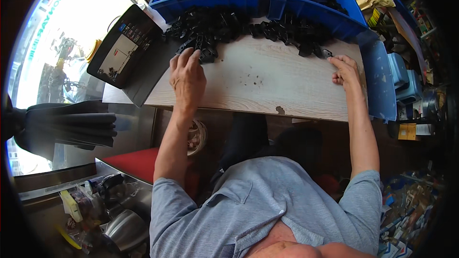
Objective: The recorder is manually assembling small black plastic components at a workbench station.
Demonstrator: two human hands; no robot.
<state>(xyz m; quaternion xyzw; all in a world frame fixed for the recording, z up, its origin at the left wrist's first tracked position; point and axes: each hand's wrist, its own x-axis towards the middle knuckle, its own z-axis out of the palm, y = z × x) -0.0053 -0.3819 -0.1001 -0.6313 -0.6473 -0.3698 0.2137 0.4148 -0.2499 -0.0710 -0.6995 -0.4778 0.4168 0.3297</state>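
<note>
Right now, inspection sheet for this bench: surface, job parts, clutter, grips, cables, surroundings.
Surface: pale wood-grain tabletop, with small dark specks and a chipped spot at the near edge.
Job's things: heap of small black plastic parts along the far edge; two blue plastic bins behind it also hold black parts.
Clutter: black tablet with lit screen leaning at the table's left corner.
Grips: left hand fingers on a black part at the heap's edge; right hand touching a small black part with its fingertips; whether either grip is closed cannot be told.
Cables: nothing seen.
Surroundings: bright window on the left, cluttered shelves on the right.
</note>
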